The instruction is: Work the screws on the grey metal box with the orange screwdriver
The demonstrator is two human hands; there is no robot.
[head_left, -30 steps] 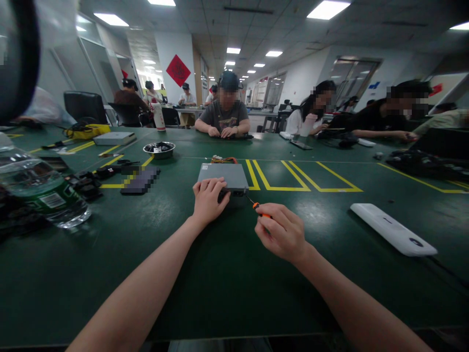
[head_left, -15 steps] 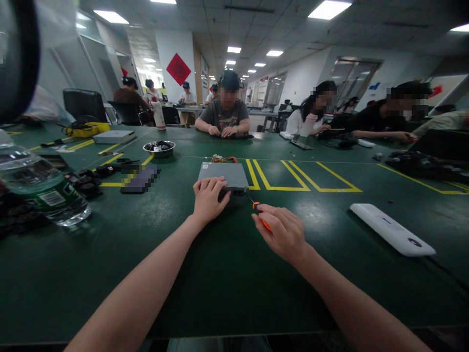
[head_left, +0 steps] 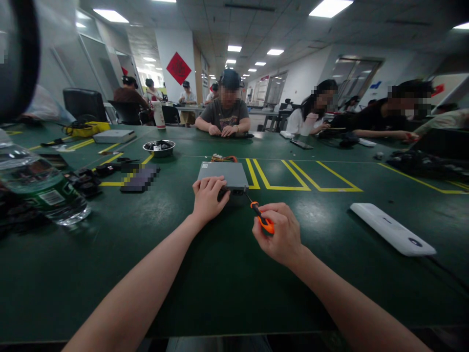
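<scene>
A flat grey metal computer power supply (head_left: 229,173) lies on the green table, a socket in its near face and coloured wires at its far end. Its near left part is under my left hand (head_left: 208,198), fingers over the top and thumb along the front face. My right hand (head_left: 282,232) pinches the orange and black handle of a screwdriver (head_left: 264,221). The thin shaft points up and left to the near right corner of the power supply. Whether the tip sits in a screw is too small to tell.
A water bottle (head_left: 44,188) and dark phone (head_left: 139,178) lie to the left, near a metal bowl (head_left: 159,148) of small parts. At right is a white device (head_left: 392,229) with a cable. Yellow tape (head_left: 282,188) marks the table. A co-worker (head_left: 227,115) sits opposite.
My right hand's fingers have turned and shifted on the screwdriver, so more of its handle shows. My left hand and the power supply stay in place.
</scene>
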